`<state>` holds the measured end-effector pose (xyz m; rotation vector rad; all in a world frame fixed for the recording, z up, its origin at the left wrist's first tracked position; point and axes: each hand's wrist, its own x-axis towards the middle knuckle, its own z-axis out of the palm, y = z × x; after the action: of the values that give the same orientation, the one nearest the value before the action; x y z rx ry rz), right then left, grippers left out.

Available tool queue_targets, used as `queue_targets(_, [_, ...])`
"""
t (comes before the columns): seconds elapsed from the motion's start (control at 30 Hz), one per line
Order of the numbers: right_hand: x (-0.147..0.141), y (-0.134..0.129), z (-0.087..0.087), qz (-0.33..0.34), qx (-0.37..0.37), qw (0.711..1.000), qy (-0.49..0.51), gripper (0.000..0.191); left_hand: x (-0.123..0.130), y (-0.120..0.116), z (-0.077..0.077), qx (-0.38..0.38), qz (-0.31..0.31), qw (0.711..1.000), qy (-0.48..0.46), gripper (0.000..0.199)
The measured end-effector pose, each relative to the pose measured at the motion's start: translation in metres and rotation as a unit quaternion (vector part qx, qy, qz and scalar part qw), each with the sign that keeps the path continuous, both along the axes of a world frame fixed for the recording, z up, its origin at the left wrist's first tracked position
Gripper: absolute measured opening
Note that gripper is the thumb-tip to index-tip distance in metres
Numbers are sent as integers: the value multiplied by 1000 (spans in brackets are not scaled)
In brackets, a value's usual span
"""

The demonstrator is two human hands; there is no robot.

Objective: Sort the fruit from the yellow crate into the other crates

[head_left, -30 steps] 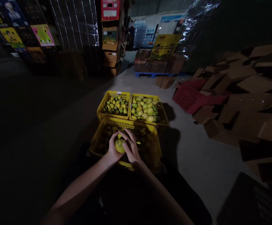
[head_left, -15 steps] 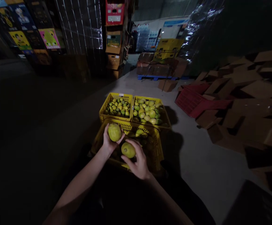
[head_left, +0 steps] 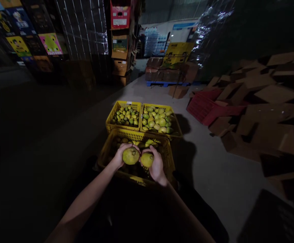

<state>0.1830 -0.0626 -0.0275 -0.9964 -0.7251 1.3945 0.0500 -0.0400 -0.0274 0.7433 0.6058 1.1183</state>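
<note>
My left hand (head_left: 119, 156) is wrapped round a large yellow-green fruit (head_left: 131, 155), its stem end facing up toward me. A smaller yellow-green fruit (head_left: 147, 159) is held in my right hand (head_left: 157, 166), also with an end turned up. The two hands are side by side above the near yellow crate (head_left: 172, 165), whose shadowed inside holds more fruit. Beyond it, the left yellow crate (head_left: 108, 122) contains many small green and yellow fruits (head_left: 127, 115). Beside that one, the right yellow crate (head_left: 178, 130) holds larger fruits (head_left: 162, 122).
A red crate (head_left: 202, 108) lies by a heap of cardboard (head_left: 270, 118) on the right. Behind the crates are a blue pallet (head_left: 165, 83) with boxes and a tall stack of cartons (head_left: 119, 45). Grey floor (head_left: 207, 162) shows to the right.
Both hands have come closer together, the left one lower. Each fruit has been turned, so its end now faces up toward me. The view has shifted slightly.
</note>
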Motion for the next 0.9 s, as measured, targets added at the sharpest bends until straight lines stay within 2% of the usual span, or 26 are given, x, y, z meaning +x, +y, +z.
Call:
queue_targets(0.2, [1,-5,1,-62,2,993,-102,43,3,0,-3,33,4,999,34,28])
queue_targets(0.4, [5,-7,3,-116,49,974,-188,44,5,-4,-1,85,7,995,60,28])
queue_targets(0.9, [5,-6,4,-104,18,984,-145,50,1,-3,1,100,32,992,67,31])
